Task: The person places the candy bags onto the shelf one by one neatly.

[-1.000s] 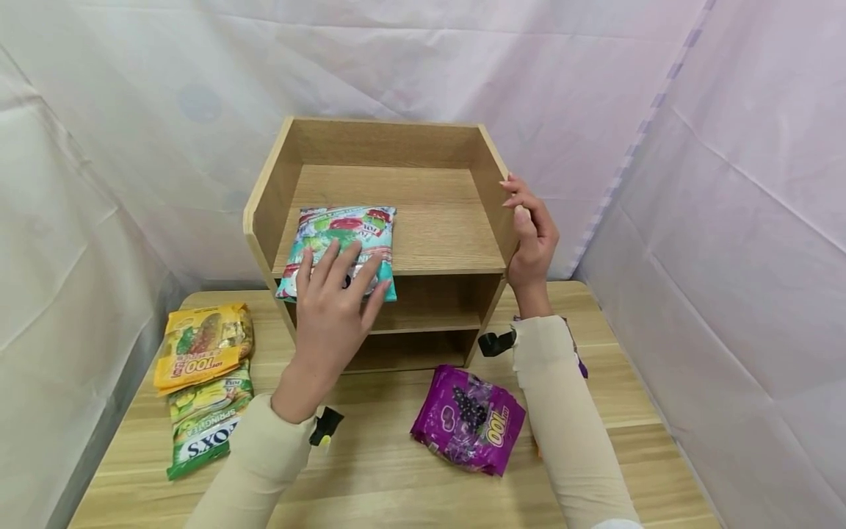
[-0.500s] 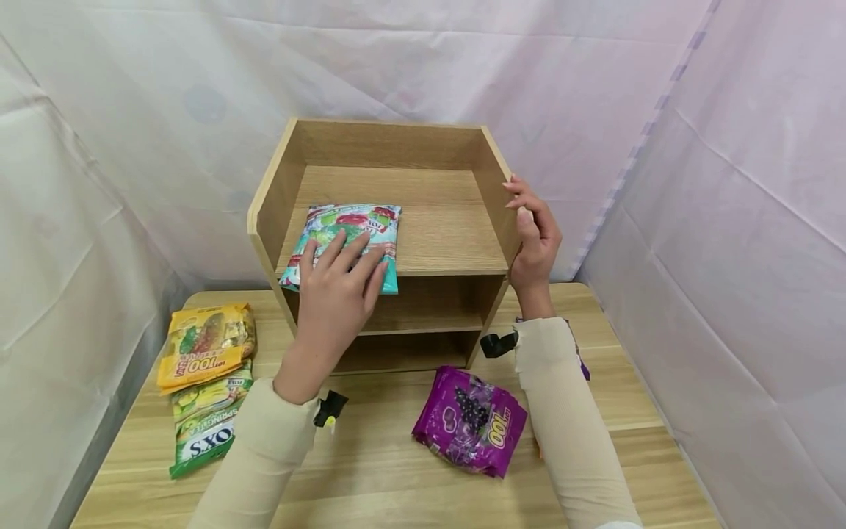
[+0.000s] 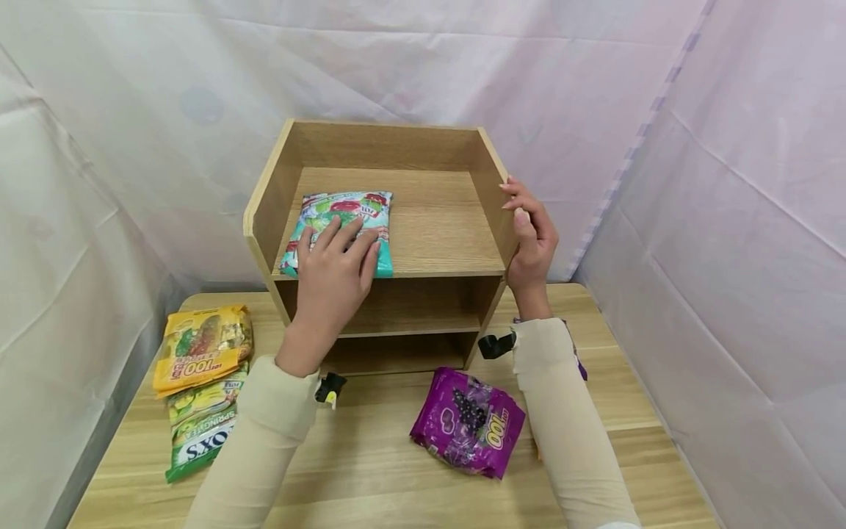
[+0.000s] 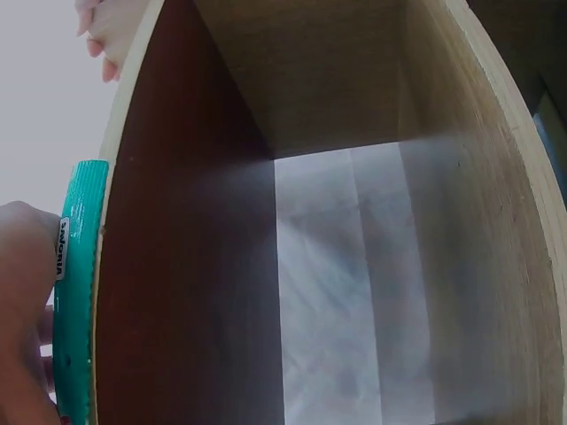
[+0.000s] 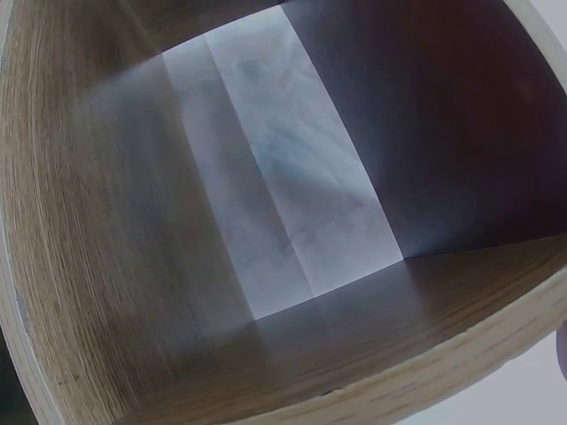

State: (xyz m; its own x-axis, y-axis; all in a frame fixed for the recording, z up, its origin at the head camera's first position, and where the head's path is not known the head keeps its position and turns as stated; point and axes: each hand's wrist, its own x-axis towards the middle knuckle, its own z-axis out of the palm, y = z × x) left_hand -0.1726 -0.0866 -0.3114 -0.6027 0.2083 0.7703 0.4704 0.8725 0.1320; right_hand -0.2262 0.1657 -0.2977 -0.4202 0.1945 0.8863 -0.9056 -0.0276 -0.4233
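Note:
A teal candy bag with red fruit pictures lies flat on the top of a small wooden shelf, at its left side. My left hand rests on the bag with fingers spread, covering its middle. In the left wrist view the teal edge of the bag lines up with the shelf's front edge, beside the hand. My right hand is at the outside of the shelf's right side panel, fingertips at its upper edge, thumb raised.
A purple grape candy bag lies on the table before the shelf. At the left, a yellow candy bag overlaps a green one. Another package, mostly hidden, lies behind the right forearm. White cloth hangs around the table.
My left hand has pushed the teal bag back onto the top shelf, so its front edge no longer hangs over as far. The right hand stays at the side panel.

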